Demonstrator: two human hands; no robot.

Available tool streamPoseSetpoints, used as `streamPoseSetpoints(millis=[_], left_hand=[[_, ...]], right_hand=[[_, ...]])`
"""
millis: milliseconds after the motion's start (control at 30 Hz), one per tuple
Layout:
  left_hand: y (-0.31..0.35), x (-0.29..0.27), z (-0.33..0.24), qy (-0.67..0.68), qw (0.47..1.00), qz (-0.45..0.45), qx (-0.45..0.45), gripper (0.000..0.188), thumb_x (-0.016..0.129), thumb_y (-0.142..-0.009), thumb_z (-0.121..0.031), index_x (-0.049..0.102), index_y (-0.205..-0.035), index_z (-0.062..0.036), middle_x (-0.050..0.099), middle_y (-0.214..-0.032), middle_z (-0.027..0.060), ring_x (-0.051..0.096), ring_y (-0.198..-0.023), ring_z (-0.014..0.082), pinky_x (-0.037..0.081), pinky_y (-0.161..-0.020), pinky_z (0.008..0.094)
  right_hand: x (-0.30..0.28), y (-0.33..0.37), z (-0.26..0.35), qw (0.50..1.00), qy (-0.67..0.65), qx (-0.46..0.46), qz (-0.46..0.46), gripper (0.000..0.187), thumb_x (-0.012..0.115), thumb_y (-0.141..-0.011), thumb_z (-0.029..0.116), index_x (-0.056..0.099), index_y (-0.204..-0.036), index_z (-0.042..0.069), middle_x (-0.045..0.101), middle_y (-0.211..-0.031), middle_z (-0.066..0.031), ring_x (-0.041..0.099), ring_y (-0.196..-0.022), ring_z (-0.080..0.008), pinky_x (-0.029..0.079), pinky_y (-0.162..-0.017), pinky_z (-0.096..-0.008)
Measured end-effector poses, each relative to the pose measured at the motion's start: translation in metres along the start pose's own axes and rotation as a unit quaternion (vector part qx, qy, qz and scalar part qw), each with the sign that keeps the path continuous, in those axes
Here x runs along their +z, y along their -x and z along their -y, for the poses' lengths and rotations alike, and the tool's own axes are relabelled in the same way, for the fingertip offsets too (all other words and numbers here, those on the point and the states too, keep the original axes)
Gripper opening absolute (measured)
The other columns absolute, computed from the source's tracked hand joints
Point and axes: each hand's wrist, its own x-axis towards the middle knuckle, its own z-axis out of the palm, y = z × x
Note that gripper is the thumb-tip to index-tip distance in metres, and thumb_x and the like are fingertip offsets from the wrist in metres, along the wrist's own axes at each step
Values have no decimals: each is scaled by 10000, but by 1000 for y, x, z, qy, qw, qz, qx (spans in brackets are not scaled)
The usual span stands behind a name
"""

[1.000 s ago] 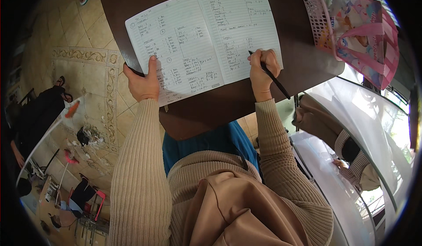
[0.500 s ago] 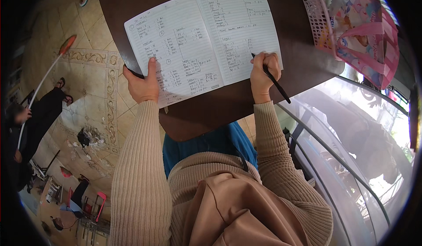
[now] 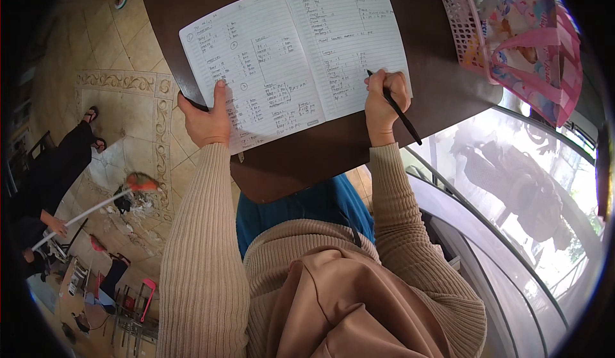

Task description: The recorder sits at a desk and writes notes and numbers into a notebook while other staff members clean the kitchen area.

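Observation:
An open lined notebook (image 3: 269, 34) covered with handwritten lists lies on the dark brown table (image 3: 282, 169). My left hand (image 3: 208, 120) grips its lower left edge, thumb on the page and the other fingers hidden underneath. A dark, flat edge shows between that thumb and forefinger; what it belongs to cannot be made out. Over the right page, my right hand (image 3: 384, 105) is closed around a black pen (image 3: 405, 121). The pen's tip end points up-left at the short column of entries, and its back end sticks out toward me.
At the table's far right stands a pink perforated basket (image 3: 458, 22), with a pink patterned bag (image 3: 532, 44) beside it. Translucent sheeting (image 3: 467, 156) hangs to the right. On the tiled floor at left, another person (image 3: 54, 159) holds a broom (image 3: 141, 182) near scattered debris.
The other person's broom has swung toward me, down to the debris. My right hand has shifted very slightly up the page with the pen; my left hand keeps its grip.

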Motion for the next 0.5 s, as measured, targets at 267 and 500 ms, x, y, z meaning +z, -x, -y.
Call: streamPoseSetpoints(millis=[267, 500], left_hand=[[-1, -1, -1, -12, 1000, 6, -15, 854, 656, -700, -527, 334, -1282, 8, 544, -1147, 187, 533, -1059, 316, 403, -894, 349], [-3, 1, 3, -19, 1000, 16, -14, 870, 661, -676, -546, 308, -1291, -42, 581, -1101, 168, 562, -1018, 324, 435, -851, 383]], right_hand=[[2, 0, -2, 999, 44, -16, -15, 309, 600, -723, -46, 363, -547, 46, 488, -557, -61, 487, -448, -154, 383, -427, -275], [0, 0, 3, 997, -44, 59, -16, 307, 583, -750, -45, 361, -557, 43, 478, -545, -46, 517, -456, -146, 409, -433, -262]])
